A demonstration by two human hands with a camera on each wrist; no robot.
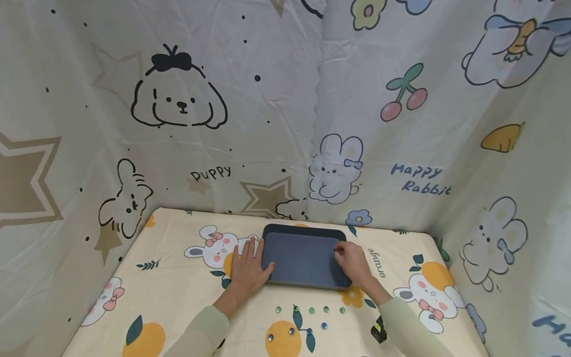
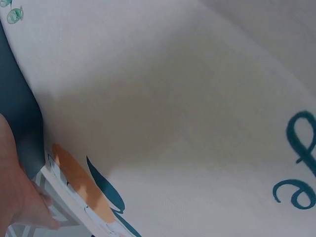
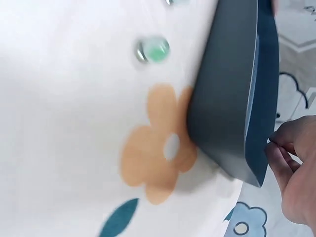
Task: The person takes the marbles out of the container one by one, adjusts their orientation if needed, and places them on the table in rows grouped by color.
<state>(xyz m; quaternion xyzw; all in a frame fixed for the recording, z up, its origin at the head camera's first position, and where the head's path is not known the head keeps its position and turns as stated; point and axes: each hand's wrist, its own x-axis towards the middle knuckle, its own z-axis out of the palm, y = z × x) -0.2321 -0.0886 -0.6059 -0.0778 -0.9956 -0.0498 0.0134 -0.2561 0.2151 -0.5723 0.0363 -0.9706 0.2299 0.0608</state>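
A dark blue-grey rectangular tray (image 1: 299, 258) lies near the back of the table, its grey outer wall (image 3: 222, 98) showing in the right wrist view. Fingers spread straight, my left hand (image 1: 249, 265) rests against the tray's left side; part of that hand (image 2: 15, 182) shows at the edge of the left wrist view. Thumb and forefinger of my right hand (image 1: 354, 263) pinch a small dark marble-sized thing (image 1: 335, 249), mostly hidden, by the tray's right rim. In front of the tray lie several green glass marbles (image 1: 312, 310) in a row and several blue ones (image 1: 292, 331) below them.
The table wears a cream cloth (image 1: 178, 292) printed with rabbits and oranges. Patterned curtains (image 1: 267, 124) hang close behind and at both sides. A small black object with a yellow mark (image 1: 379, 331) is beside my right sleeve.
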